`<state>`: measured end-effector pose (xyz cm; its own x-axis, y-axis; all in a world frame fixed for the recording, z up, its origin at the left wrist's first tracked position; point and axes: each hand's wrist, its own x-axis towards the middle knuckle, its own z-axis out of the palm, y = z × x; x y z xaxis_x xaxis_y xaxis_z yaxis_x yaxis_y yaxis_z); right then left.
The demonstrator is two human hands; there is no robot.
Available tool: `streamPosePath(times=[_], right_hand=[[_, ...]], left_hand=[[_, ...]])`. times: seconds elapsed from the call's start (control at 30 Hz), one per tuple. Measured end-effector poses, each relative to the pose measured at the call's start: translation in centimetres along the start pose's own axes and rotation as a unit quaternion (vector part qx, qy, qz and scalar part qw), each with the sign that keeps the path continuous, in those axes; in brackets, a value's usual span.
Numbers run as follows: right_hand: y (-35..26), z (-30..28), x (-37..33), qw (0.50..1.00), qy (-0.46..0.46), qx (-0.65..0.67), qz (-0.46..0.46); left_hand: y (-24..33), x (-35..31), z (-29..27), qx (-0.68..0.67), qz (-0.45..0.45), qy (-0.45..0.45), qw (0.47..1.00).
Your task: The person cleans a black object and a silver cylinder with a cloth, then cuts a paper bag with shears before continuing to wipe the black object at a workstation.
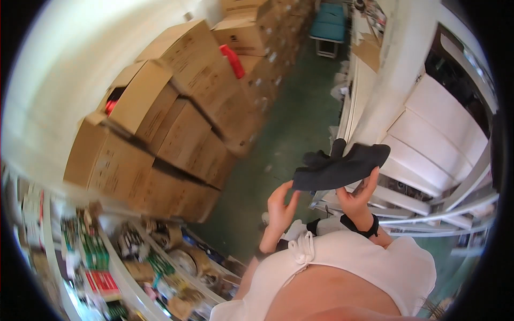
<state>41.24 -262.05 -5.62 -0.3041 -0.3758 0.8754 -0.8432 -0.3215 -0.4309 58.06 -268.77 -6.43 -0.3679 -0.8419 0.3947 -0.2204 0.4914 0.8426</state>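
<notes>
Both of my hands hold up a dark grey, soft fabric piece (342, 170) in front of my body. Short rounded lobes stick up from its far edge; whether it is a glove or a sock I cannot tell. My left hand (282, 207) pinches its left end between thumb and fingers. At the lower right edge, my right hand (358, 199) grips it with the thumb and fingertips. A black band (369, 227) circles my right wrist. The fabric hides some of my fingertips.
Cardboard boxes (187, 139) stand stacked on the left, one open with something red inside. A red item (232, 61) lies against the boxes. A shelf (123, 273) full of goods is at lower left. White racks (439, 134) line the right. Far ahead stands a teal-topped chair (328, 24).
</notes>
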Motion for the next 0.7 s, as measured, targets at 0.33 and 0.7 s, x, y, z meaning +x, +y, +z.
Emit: streamPosePath(times=[0.33, 0.7], right_hand=[[4.6, 1.7, -8.3, 0.923, 0.114, -0.345, 0.127], [-1.7, 4.1, -5.3, 0.816, 0.123, -0.551, 0.125]], left_hand=[[-5.8, 9.0, 2.9, -0.131, 0.026, -0.282, 0.950], [-6.3, 11.4, 5.3, -0.225, 0.077, -0.428, 0.872]])
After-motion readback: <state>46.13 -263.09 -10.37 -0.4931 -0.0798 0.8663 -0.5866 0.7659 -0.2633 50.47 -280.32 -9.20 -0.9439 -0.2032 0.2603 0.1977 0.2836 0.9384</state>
